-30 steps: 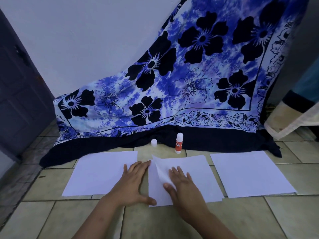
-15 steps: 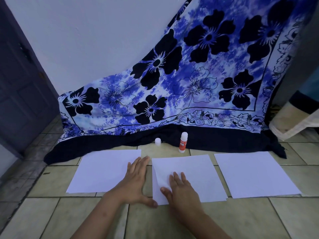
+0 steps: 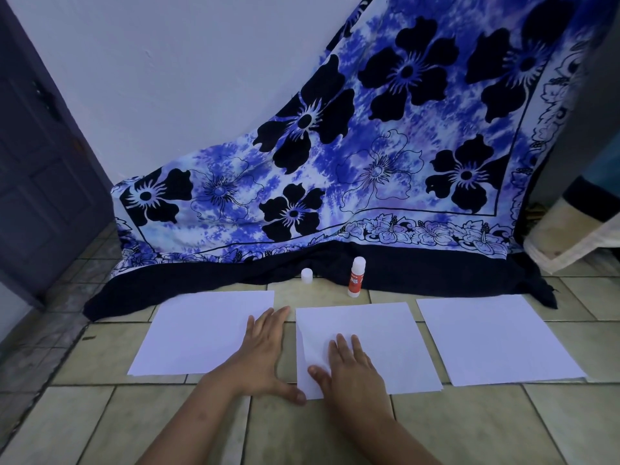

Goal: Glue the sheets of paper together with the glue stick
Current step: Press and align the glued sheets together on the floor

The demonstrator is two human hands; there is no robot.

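Head view: a person's right hand (image 3: pixel 349 367), fingers straight and gripping nothing, presses flat on the middle sheets (image 3: pixel 385 337) of 3 paper lots on a tiled floor (image 3: pixel 100 414). The left hand (image 3: pixel 265 350) lies flat beside them, thumb at their near corner. The glue stick (image 3: pixel 356 278) stands behind, its cap (image 3: pixel 306 275) nearby. Such thin, limp paper probably creases easily and is best lifted by a corner.

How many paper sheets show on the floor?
3: left sheet, middle sheet under the right hand, and right sheet lying alone. The middle one looks layered, so more may be hidden beneath.
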